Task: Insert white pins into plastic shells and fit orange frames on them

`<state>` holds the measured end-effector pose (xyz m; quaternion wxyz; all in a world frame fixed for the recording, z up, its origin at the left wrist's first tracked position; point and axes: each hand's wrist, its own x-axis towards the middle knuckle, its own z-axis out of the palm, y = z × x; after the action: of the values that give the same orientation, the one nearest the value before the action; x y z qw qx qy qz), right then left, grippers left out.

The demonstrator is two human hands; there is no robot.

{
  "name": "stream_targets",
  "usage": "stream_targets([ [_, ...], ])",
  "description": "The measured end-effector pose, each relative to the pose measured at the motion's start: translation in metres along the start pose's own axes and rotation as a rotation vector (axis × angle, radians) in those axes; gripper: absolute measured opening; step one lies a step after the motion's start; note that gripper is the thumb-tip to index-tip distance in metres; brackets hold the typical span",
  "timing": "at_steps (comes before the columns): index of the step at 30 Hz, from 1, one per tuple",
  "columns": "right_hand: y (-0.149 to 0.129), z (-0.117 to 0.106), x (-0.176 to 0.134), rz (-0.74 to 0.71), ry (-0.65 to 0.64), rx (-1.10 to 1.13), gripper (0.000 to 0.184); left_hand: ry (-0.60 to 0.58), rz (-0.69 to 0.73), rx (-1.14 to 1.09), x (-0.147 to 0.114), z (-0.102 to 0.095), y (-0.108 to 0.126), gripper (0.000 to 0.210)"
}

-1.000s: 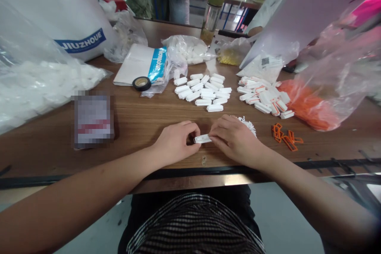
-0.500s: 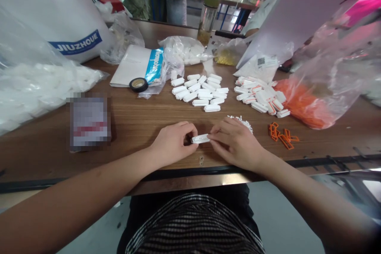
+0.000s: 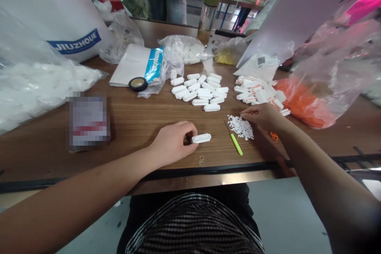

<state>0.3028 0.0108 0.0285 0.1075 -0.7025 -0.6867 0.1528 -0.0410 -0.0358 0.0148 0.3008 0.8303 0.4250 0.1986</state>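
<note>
My left hand [image 3: 175, 141] pinches one end of a white plastic connector housing [image 3: 201, 138] between thumb and fingers, just above the wooden table. A row of small holes shows along its upper face. My right hand [image 3: 262, 114] reaches to the far right edge of a pile of tiny white plastic pieces [image 3: 241, 127]. Its fingertips are drawn together; whether a piece lies between them is too small to make out. Between the hands lies a tool with a bright yellow-green handle [image 3: 237, 144] and a thin dark shaft pointing away from me.
Several white housings [image 3: 198, 96] lie loose beyond my hands, and a heap with orange parts [image 3: 257, 91] sits right of them. Orange frames [image 3: 274, 136] are partly covered by my right arm. Around stand a bag of orange parts [image 3: 309, 105], black tape [image 3: 138, 84] and a bottle [image 3: 207, 20].
My right hand has let go of the housing and moved right and away to the white pieces, uncovering the yellow-green tool. The left hand keeps its hold in the same place.
</note>
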Motion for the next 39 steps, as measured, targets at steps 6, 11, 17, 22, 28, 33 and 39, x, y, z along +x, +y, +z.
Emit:
stream_targets([
  [6,-0.002,0.005,0.000,-0.027,0.027,-0.037,0.016,-0.002,-0.002,0.000,0.001,0.000,0.001,0.010],
  [11,-0.004,0.009,-0.001,-0.012,0.027,0.006,0.019,-0.002,-0.009,0.007,0.000,0.000,0.001,0.010],
  [17,-0.050,0.009,-0.023,-0.207,0.070,0.122,0.019,0.002,-0.010,-0.010,0.000,-0.001,0.001,0.010],
  [22,-0.093,0.019,-0.051,-0.459,-0.053,0.227,0.014,0.021,-0.004,-0.016,-0.001,0.001,0.000,0.009],
  [28,-0.107,0.028,-0.061,-0.498,-0.146,0.228,0.012,0.033,0.010,-0.015,-0.001,0.003,-0.002,0.009],
  [33,-0.110,0.031,-0.060,-0.524,-0.138,0.195,0.011,0.036,0.011,-0.017,-0.001,0.002,-0.003,0.010],
  [39,-0.112,0.033,-0.061,-0.584,-0.106,0.145,0.011,0.041,0.020,-0.023,-0.001,0.003,-0.003,0.010],
])
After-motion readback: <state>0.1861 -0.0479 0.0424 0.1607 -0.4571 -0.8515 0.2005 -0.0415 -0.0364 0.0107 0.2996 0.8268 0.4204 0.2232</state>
